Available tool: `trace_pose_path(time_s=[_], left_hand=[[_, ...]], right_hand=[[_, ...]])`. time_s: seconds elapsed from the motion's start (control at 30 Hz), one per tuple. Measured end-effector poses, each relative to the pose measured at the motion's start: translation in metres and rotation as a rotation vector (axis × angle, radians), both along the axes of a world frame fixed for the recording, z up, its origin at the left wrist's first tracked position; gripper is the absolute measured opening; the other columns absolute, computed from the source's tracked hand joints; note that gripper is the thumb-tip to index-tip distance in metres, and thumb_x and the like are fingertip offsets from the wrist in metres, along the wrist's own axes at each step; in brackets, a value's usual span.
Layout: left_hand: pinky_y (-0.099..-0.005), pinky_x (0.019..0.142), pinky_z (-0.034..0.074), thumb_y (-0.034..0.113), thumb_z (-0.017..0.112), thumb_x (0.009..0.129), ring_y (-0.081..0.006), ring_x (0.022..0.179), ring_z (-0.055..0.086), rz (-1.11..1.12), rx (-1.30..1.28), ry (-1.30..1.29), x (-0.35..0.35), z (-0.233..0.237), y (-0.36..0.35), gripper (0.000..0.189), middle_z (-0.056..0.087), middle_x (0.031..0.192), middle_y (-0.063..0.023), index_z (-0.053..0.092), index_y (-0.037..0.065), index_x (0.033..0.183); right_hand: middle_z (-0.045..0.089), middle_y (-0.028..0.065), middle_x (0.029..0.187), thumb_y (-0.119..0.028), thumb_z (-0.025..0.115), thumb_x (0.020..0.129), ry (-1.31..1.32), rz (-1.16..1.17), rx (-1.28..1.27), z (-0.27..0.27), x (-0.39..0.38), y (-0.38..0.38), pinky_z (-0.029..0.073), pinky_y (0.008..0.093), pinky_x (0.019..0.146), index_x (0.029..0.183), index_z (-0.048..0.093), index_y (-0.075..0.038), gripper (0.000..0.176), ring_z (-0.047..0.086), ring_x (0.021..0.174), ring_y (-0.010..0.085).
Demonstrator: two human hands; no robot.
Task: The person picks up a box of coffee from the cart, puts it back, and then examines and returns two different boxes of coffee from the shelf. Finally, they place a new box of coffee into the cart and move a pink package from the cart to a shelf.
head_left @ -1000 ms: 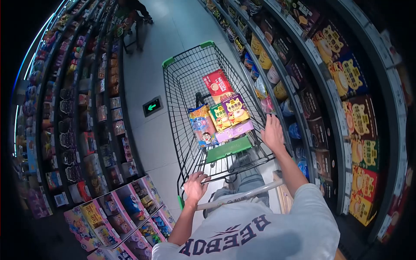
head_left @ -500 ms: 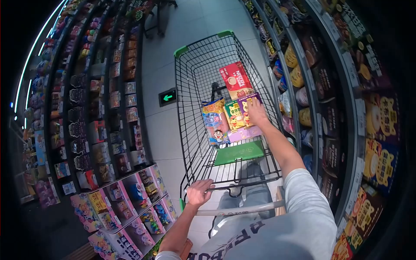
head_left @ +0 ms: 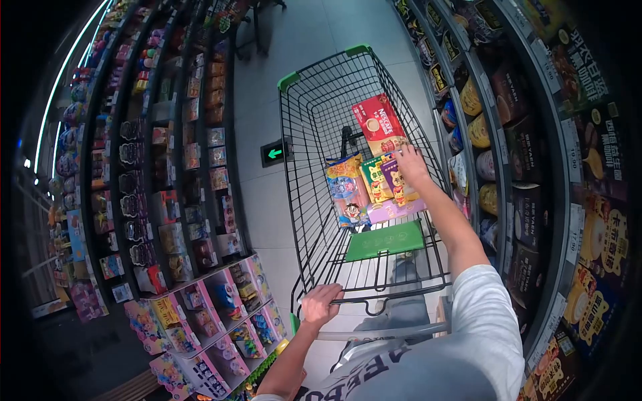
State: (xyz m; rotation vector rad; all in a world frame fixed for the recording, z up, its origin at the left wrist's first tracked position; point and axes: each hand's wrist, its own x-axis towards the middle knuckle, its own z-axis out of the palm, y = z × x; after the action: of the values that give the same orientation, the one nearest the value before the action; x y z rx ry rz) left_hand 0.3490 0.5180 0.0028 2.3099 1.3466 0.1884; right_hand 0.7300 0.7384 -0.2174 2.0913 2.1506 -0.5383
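Cart [head_left: 290, 81] carries the purple box [head_left: 398, 187], which stands between the green box [head_left: 374, 179] and the wire side. The right hand [head_left: 410, 163] is partly open, with its fingers at the top of the purple box; whether it grips, I cannot tell. The left hand [head_left: 322, 304] is curled over the cart's near rim. The red box [head_left: 378, 122] lies just beyond.

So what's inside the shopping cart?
A red Nescafé box, a snack bag, a green box, a purple box and a lilac pack. The right hand covers part of the purple box.
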Motion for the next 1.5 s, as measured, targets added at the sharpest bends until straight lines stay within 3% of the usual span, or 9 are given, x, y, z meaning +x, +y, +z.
trace_pose_path(time_s=[0.1, 0.13, 0.23, 0.37, 0.7, 0.8, 1.0, 1.23, 1.5], left_hand=[[-0.0350, 0.068, 0.058, 0.013, 0.078, 0.084, -0.0239, 0.082, 0.073, -0.008, 0.043, -0.024, -0.003, -0.001, 0.002, 0.012, 0.078, 0.098, -0.0030, 0.077, 0.011, 0.095], [-0.0352, 0.068, 0.058, 0.013, 0.078, 0.084, -0.0240, 0.082, 0.073, -0.002, 0.044, -0.027, -0.006, -0.003, 0.001, 0.011, 0.078, 0.098, -0.0033, 0.077, 0.011, 0.095], [-0.0359, 0.070, 0.058, 0.015, 0.078, 0.085, -0.0247, 0.084, 0.073, -0.008, 0.045, -0.031, -0.005, -0.002, 0.003, 0.010, 0.078, 0.097, -0.0040, 0.078, 0.011, 0.095], [-0.0368, 0.073, 0.059, 0.019, 0.077, 0.087, -0.0264, 0.085, 0.074, -0.018, 0.052, -0.043, -0.008, -0.002, 0.000, 0.011, 0.078, 0.097, -0.0054, 0.079, 0.011, 0.095], [-0.0401, 0.075, 0.058, 0.021, 0.074, 0.088, -0.0292, 0.089, 0.073, -0.024, 0.021, -0.013, -0.014, 0.003, -0.003, 0.012, 0.078, 0.098, -0.0046, 0.079, 0.014, 0.096], [-0.0417, 0.077, 0.058, 0.025, 0.074, 0.089, -0.0288, 0.092, 0.074, -0.008, -0.001, 0.018, -0.021, 0.002, -0.006, 0.014, 0.078, 0.101, -0.0042, 0.080, 0.015, 0.096], [-0.0439, 0.076, 0.058, 0.025, 0.074, 0.086, -0.0283, 0.093, 0.074, -0.027, 0.032, -0.003, -0.027, -0.014, 0.015, 0.014, 0.078, 0.100, -0.0033, 0.080, 0.017, 0.095], [-0.0475, 0.078, 0.057, 0.029, 0.072, 0.086, -0.0335, 0.093, 0.073, -0.056, -0.019, 0.014, -0.037, -0.011, 0.039, 0.021, 0.078, 0.103, -0.0064, 0.080, 0.017, 0.101], [-0.0468, 0.080, 0.057, 0.032, 0.073, 0.086, -0.0346, 0.095, 0.073, -0.080, -0.037, 0.009, -0.037, -0.013, 0.029, 0.023, 0.078, 0.104, -0.0085, 0.081, 0.017, 0.101]], right_hand=[[0.053, 0.0164, 0.145, -0.010, 0.064, 0.093, -0.011, 0.016, 0.182, 0.023, 0.003, -0.016, 0.045, 0.0528, 0.109, 0.134, 0.057, -0.013, 0.042, 0.047, 0.139, 0.0377], [0.060, 0.0173, 0.141, -0.011, 0.063, 0.093, 0.130, -0.060, -0.062, 0.030, 0.002, -0.011, 0.048, 0.0532, 0.105, 0.133, 0.056, -0.013, 0.041, 0.054, 0.133, 0.0391], [0.072, 0.0140, 0.124, -0.011, 0.061, 0.094, 0.101, 0.012, -0.078, 0.016, 0.003, -0.023, 0.055, 0.0515, 0.090, 0.138, 0.054, -0.012, 0.044, 0.068, 0.118, 0.0336], [0.070, 0.0169, 0.128, -0.012, 0.063, 0.091, 0.179, 0.074, -0.025, 0.096, 0.007, -0.065, 0.054, 0.0467, 0.100, 0.127, 0.063, -0.008, 0.036, 0.063, 0.127, 0.0358], [0.067, 0.0123, 0.115, -0.009, 0.078, 0.083, 0.502, -0.444, 0.849, 0.301, 0.015, -0.183, 0.053, 0.0456, 0.093, 0.127, 0.061, -0.011, 0.047, 0.061, 0.110, 0.0360], [0.068, 0.0124, 0.114, -0.002, 0.078, 0.080, 0.428, -0.507, 1.042, 0.367, 0.029, -0.232, 0.052, 0.0444, 0.095, 0.126, 0.063, -0.010, 0.049, 0.062, 0.108, 0.0360], [0.068, 0.0112, 0.120, 0.009, 0.076, 0.076, -0.069, -0.630, 1.408, 0.440, 0.049, -0.311, 0.052, 0.0443, 0.096, 0.126, 0.062, -0.009, 0.055, 0.063, 0.111, 0.0343], [0.068, 0.0057, 0.121, -0.006, 0.077, 0.087, -0.397, -0.850, 1.317, 0.485, 0.067, -0.353, 0.051, 0.0422, 0.097, 0.124, 0.066, -0.012, 0.039, 0.060, 0.112, 0.0319], [0.068, 0.0065, 0.122, -0.012, 0.074, 0.091, -0.419, -0.917, 1.133, 0.467, 0.107, -0.377, 0.054, 0.0451, 0.094, 0.128, 0.062, -0.015, 0.038, 0.061, 0.113, 0.0358]])
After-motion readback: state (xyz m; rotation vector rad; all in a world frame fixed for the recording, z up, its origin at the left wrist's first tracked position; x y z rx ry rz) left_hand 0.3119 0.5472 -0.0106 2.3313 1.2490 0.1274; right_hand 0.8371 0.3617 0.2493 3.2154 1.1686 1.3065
